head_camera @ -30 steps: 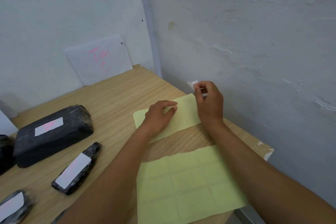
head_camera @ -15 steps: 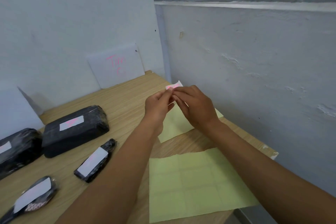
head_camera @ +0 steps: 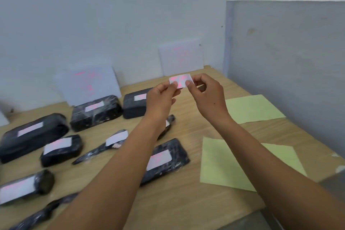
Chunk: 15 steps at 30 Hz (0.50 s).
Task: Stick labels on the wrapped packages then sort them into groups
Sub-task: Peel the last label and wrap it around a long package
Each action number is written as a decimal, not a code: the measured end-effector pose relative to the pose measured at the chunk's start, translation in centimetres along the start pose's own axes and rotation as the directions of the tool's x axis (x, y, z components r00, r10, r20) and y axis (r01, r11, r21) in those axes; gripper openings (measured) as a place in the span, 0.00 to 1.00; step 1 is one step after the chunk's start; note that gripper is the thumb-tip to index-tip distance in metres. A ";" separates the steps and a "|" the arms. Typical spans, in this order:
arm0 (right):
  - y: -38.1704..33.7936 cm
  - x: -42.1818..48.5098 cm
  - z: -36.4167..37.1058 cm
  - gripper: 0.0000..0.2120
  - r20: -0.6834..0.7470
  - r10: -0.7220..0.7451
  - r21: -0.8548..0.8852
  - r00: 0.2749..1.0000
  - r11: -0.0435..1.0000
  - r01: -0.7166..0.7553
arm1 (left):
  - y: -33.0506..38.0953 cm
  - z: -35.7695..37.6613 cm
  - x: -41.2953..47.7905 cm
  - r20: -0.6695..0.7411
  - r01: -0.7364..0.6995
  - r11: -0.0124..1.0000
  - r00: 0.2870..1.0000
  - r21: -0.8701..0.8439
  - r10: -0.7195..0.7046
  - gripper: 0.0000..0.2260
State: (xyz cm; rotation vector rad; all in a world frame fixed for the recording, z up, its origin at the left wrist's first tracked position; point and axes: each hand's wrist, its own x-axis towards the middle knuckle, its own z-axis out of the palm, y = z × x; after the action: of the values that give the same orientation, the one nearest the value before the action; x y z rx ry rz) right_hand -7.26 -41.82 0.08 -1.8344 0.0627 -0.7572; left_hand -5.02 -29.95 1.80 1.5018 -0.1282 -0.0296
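A small white label with pink writing is held up above the wooden table. My left hand pinches its left edge and my right hand pinches its right edge. Several black wrapped packages lie on the left half of the table, each with a white label: a large one, another, a block behind my left hand, and a flat one under my left forearm. Thin packages lie between them.
Two yellow backing sheets lie at the right, one near and one farther back. Two white cards with pink writing lean on the back wall, one at the left and one at the right. The right wall runs close along the table's edge.
My head has turned left, bringing many more packages into view. Both hands have lifted off the yellow sheet, carrying the peeled label over the packages, held by both edges.
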 end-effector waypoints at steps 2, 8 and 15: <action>-1.4 -1.3 1.8 0.03 0.033 0.023 0.092 0.999 0.995 -0.026 | 0.5 -2.4 -1.2 -0.058 -0.035 0.999 0.998 0.037 0.038 0.04; -5.2 -5.5 6.0 0.05 0.216 0.034 0.251 0.976 0.964 -0.089 | 1.3 -9.3 -5.6 -0.184 -0.153 0.966 0.964 0.208 0.192 0.09; -9.0 -10.4 9.5 0.12 0.283 0.003 0.315 0.959 0.944 -0.096 | 2.4 -16.1 -11.0 -0.223 -0.234 0.934 0.929 0.268 0.297 0.07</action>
State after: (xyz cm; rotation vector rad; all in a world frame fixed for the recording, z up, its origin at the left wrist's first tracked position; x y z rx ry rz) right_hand -13.26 -26.28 1.08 -1.5968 -0.1898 -0.4349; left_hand -14.47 -12.67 2.38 1.7009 -0.1272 0.4165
